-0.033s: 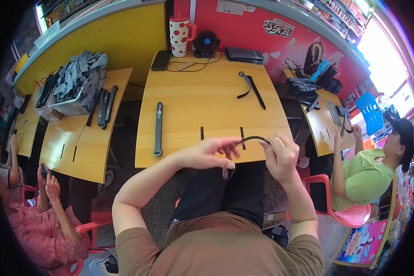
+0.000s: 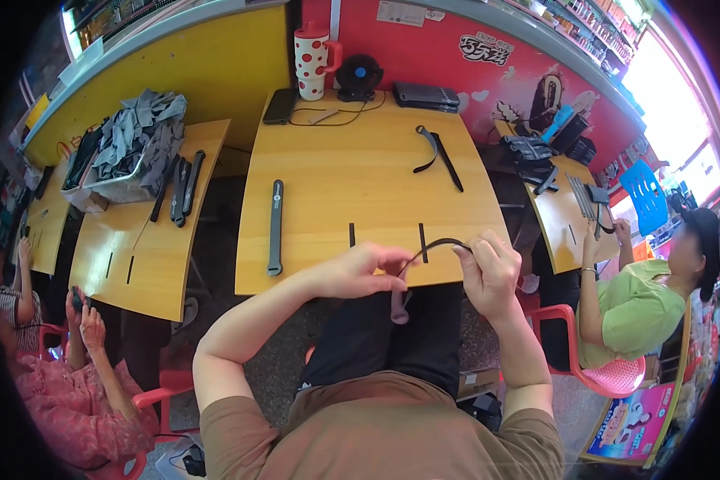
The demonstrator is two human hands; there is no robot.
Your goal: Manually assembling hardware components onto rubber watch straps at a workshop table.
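I sit at the near edge of a yellow wooden table point(image 2: 360, 168). My left hand point(image 2: 358, 272) and my right hand point(image 2: 488, 268) each grip one end of a thin black strap point(image 2: 438, 242), bent into an arch between them just above the table's edge. A mauve strap piece point(image 2: 398, 308) hangs down below my left hand over my lap. On the table lie a long grey strap point(image 2: 275, 226) to the left and two black straps point(image 2: 440, 152) at the far right.
A dotted mug point(image 2: 312, 52), a small black fan point(image 2: 360, 78), a phone point(image 2: 280, 106) and a black box point(image 2: 426, 96) line the table's far edge. The left table holds a tray of grey pieces point(image 2: 132, 148). A person in pink point(image 2: 72, 392) sits left, a person in green point(image 2: 640, 308) right.
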